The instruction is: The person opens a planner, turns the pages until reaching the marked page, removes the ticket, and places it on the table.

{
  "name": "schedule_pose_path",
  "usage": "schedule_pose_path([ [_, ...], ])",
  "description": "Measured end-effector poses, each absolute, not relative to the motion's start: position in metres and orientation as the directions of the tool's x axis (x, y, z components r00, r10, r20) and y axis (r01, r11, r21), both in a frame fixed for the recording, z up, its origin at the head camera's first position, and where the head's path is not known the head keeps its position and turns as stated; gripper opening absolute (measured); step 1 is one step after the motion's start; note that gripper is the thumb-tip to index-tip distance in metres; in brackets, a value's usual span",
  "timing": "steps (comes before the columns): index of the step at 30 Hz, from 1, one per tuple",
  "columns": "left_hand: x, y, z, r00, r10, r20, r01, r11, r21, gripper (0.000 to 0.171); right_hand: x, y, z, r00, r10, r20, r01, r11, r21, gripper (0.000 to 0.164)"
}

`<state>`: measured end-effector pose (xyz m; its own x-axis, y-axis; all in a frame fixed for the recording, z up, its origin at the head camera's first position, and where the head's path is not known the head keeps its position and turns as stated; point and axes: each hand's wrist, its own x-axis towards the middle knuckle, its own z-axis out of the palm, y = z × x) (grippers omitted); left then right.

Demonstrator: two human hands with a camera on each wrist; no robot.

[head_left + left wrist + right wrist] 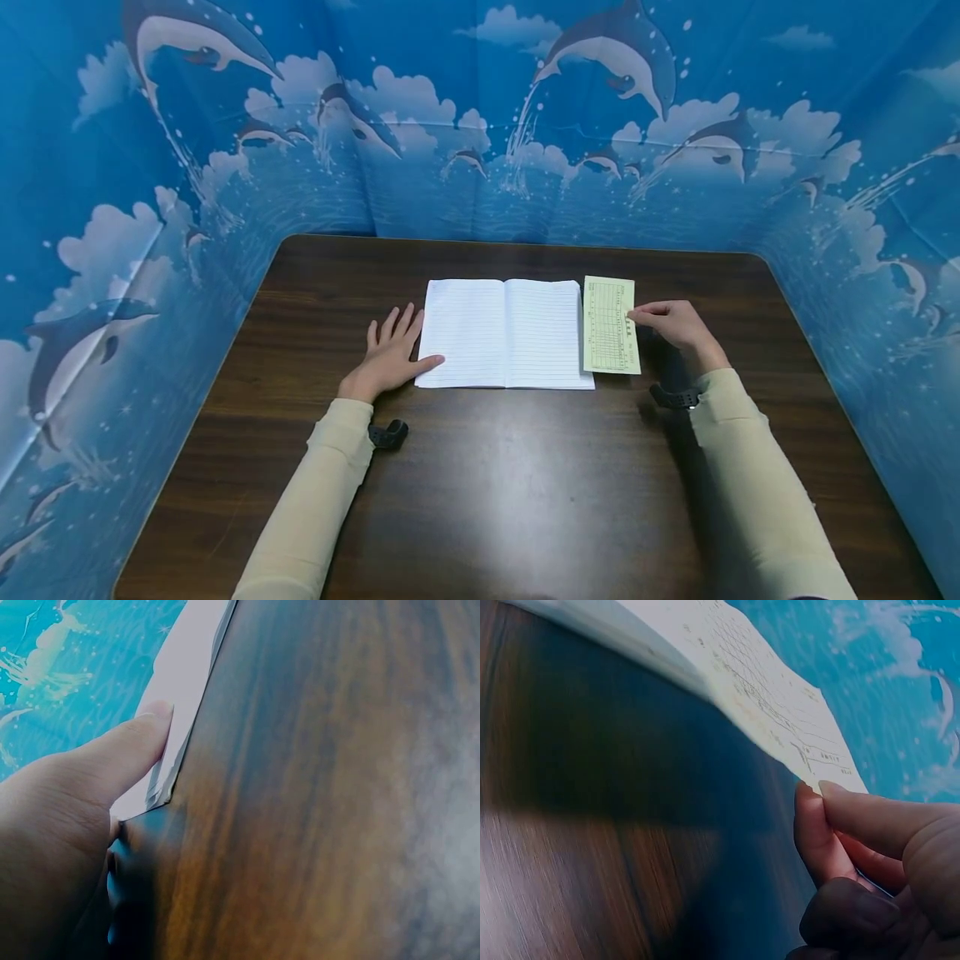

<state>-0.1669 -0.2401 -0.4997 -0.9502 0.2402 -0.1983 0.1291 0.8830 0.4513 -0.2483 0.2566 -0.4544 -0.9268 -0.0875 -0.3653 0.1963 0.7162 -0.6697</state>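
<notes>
An open notebook (468, 333) with blank ruled pages lies on the dark wooden table. My left hand (388, 354) is spread flat at its left edge, the thumb (146, 742) resting on the page near the lower left corner. In my right hand (675, 327), thumb and index finger pinch the edge of a pale green printed form (609, 325). The form, printed with a table grid, overlaps the notebook's right edge in the head view. From the right wrist view, the sheet (780, 701) is raised off the table and casts a shadow beneath.
The brown table (525, 483) has rounded far corners. A blue curtain (420, 192) with dolphins and clouds hangs around its back and sides. Dark bands (388, 434) are worn on both wrists, over cream sleeves.
</notes>
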Motion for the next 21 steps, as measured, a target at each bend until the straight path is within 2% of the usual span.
schedule_pose_path([
  [8, -0.170, -0.241, -0.503, -0.950, 0.237, -0.205, 0.124, 0.886, 0.447, 0.103, -0.246, 0.290, -0.449, -0.920, -0.095, -0.380, 0.179, 0.759, -0.626, 0.071],
  [15, -0.170, -0.241, -0.501, -0.950, 0.241, -0.201, 0.131, 0.888, 0.441, 0.103, -0.246, 0.309, -0.459, -0.910, -0.053, -0.412, 0.249, 0.725, -0.643, 0.074],
  [21, -0.170, -0.242, -0.504, -0.951, 0.242, -0.194, 0.133, 0.882, 0.451, 0.103, -0.246, 0.312, -0.466, -0.912, -0.038, -0.409, 0.258, 0.721, -0.643, 0.068],
])
